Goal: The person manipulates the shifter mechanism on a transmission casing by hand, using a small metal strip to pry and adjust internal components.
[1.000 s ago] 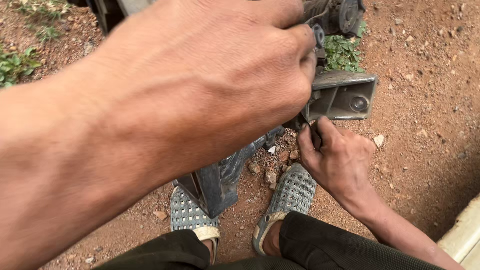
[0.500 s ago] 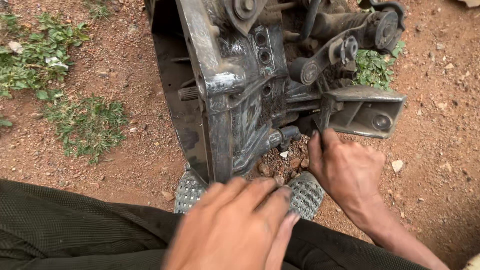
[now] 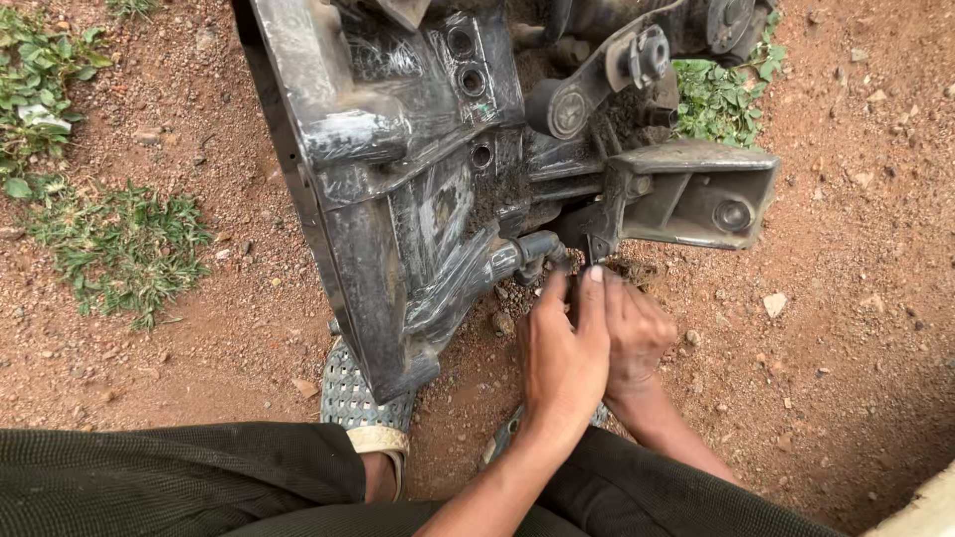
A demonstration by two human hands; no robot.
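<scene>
Red-brown dirt ground (image 3: 846, 328) all around, strewn with small stones, with patches of green weeds (image 3: 119, 239) to the left of a big, grimy metal housing (image 3: 398, 179) and more weeds (image 3: 721, 94) behind its right end. Standing on edge in the upper middle, dark grey and caked with mud and grease, with round bolt holes on its face. Bolted to the housing's right side, a boxy cast bracket (image 3: 696, 189) with a round hole, and above it a lever arm (image 3: 607, 75) with a bolt head. Jutting from the housing's lower right, a short dark stub fitting (image 3: 532, 254), just over loose gravel. Both hands pressed together directly below that fitting: left hand (image 3: 562, 348) on top, fingers stretched forward and close together, tips touching the fitting's end; right hand (image 3: 637, 333) partly hidden beneath and beside it, fingers curled, grip contents not clear from this view. Below the housing's lower left corner, a grey perforated sandal (image 3: 353, 398) on a foot, touching the dirt. Nearest the camera, dark trousers (image 3: 169, 477) across the bottom edge. At the far lower right corner, a pale slab edge (image 3: 930, 512).
</scene>
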